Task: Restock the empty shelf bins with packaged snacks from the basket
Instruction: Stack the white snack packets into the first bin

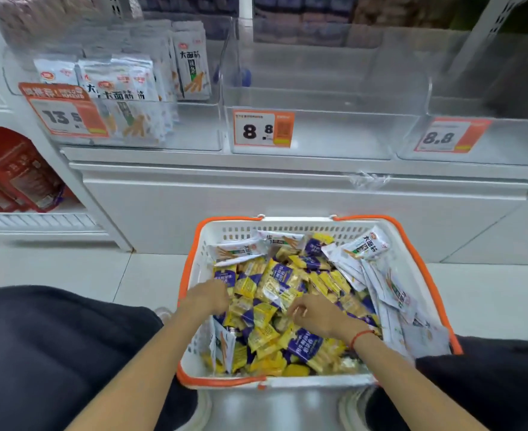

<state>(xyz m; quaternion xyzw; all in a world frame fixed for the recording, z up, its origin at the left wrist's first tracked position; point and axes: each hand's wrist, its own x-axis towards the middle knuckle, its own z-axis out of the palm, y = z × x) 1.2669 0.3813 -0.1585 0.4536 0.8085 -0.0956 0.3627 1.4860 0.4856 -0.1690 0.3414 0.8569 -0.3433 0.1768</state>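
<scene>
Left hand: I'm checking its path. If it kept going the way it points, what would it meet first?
The left hand already touches the yellow-and-purple snack packets; further on comes the basket far wall, though depth is unclear.

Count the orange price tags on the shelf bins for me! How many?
3. The left tag hangs on the bin with white packs, the middle tag on the empty centre bin, the right tag on the right bin. Others may be outside the view.
</scene>
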